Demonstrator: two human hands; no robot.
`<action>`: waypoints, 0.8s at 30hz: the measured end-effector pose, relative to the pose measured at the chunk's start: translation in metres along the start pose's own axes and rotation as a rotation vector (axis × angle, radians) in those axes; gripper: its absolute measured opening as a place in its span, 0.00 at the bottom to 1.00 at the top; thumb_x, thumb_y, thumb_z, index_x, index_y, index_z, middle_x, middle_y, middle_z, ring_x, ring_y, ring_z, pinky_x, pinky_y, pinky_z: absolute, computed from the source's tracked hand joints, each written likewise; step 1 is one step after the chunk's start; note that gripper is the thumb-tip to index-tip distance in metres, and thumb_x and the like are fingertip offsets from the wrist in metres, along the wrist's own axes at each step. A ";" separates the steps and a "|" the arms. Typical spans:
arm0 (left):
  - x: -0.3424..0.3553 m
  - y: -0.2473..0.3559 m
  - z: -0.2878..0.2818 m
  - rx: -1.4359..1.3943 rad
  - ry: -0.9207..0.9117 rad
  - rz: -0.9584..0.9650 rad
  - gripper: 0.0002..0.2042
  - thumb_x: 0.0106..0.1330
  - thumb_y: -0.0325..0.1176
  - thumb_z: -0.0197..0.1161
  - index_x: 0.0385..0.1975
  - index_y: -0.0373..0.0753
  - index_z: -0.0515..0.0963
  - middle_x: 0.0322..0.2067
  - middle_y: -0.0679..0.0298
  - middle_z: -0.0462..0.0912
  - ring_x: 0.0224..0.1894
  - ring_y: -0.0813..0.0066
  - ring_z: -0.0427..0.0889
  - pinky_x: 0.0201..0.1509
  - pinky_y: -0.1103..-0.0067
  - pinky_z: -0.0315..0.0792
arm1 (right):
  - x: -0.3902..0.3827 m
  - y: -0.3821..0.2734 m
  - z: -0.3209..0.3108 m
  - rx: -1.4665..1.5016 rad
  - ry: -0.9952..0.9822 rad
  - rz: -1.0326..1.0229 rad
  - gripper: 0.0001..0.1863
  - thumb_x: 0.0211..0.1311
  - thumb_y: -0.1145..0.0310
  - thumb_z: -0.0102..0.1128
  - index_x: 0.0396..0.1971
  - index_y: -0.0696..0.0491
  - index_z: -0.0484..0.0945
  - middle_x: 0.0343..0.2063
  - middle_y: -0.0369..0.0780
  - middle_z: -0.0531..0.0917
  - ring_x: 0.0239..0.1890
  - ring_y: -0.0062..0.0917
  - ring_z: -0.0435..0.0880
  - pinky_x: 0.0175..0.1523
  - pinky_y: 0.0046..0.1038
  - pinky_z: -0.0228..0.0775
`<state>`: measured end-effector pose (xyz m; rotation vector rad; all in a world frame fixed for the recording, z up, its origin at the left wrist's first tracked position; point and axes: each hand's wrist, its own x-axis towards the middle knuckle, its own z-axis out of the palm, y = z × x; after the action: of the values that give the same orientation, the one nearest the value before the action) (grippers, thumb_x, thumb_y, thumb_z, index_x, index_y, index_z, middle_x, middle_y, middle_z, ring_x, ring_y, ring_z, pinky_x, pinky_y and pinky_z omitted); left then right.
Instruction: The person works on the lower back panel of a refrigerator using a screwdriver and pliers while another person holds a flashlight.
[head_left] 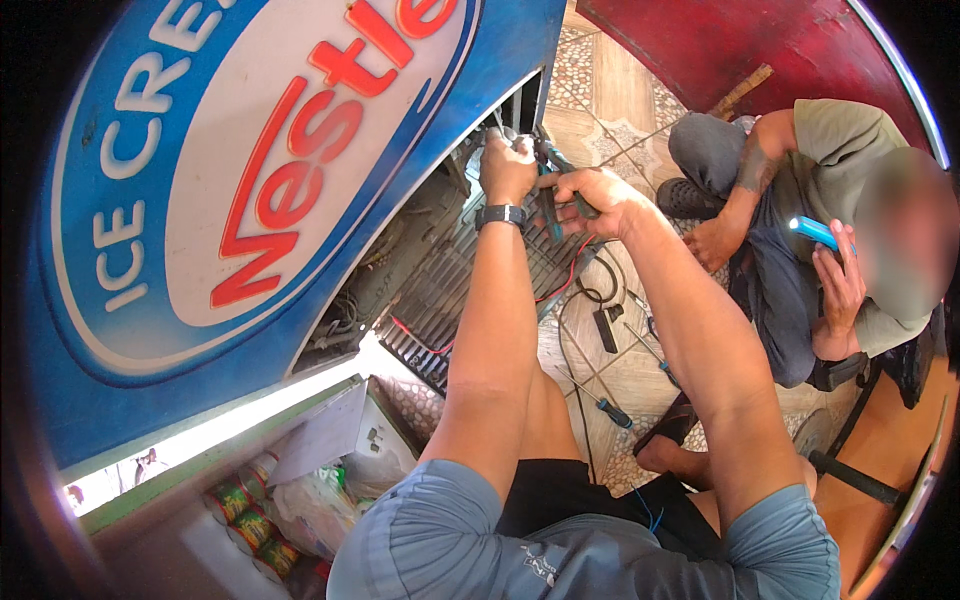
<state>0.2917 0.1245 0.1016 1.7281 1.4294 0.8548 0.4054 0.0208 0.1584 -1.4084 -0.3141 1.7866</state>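
- Two bare hands are showing close together in the head view, both at the open compartment [395, 285] that is running along the right edge of the blue cabinet [285, 190].
- The left hand [510, 168], a black watch [502, 215] circling its wrist, is resting at the far end of the cabinet's opening; its fingers are curling in narrowly, but what they are pinching is hard to tell.
- Just right of it, beside the cabinet's opening, the right hand [603, 200] is holding a dark tool [588, 207] in half-bent fingers; the palm is hiding much of it, so its kind is unclear.
- A dark slatted panel [440, 285] is lying below the hands, alongside the cabinet's opening, and a red wire [575, 264] is curving over its right side.
- Farther right of the cabinet, a small black item [606, 328] and two screwdrivers, one nearer [613, 413] and one farther right [669, 373], are lying on the tiled floor [622, 80].
- Well right of the cabinet, a co-worker [850, 130] is sitting and holding up a lit blue flashlight [815, 232], which is pointing toward the cabinet.
- Near the cabinet's lower edge, a plastic bag [312, 510] is lying beside some packages [250, 525].
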 end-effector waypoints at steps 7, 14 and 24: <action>-0.002 0.000 0.006 -0.007 0.039 -0.036 0.19 0.61 0.38 0.63 0.46 0.32 0.73 0.44 0.43 0.82 0.48 0.44 0.81 0.52 0.61 0.73 | 0.014 -0.010 -0.003 -0.033 -0.029 0.047 0.24 0.51 0.79 0.49 0.51 0.60 0.78 0.31 0.45 0.78 0.32 0.37 0.82 0.37 0.45 0.79; 0.004 -0.006 0.003 -0.044 0.022 -0.081 0.21 0.59 0.36 0.67 0.47 0.27 0.74 0.45 0.41 0.81 0.50 0.44 0.80 0.54 0.63 0.73 | 0.014 -0.008 0.005 0.011 -0.081 0.045 0.20 0.52 0.77 0.50 0.47 0.58 0.77 0.28 0.44 0.78 0.31 0.34 0.81 0.37 0.44 0.80; 0.001 0.003 -0.006 -0.042 -0.008 -0.043 0.24 0.59 0.36 0.67 0.50 0.25 0.72 0.47 0.36 0.78 0.52 0.40 0.78 0.56 0.62 0.72 | 0.016 0.001 0.020 0.149 0.034 0.129 0.14 0.58 0.62 0.56 0.39 0.56 0.71 0.27 0.45 0.78 0.28 0.37 0.80 0.33 0.41 0.75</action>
<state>0.2877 0.1256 0.1073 1.6622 1.4286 0.8484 0.3869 0.0372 0.1538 -1.3773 -0.0717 1.8475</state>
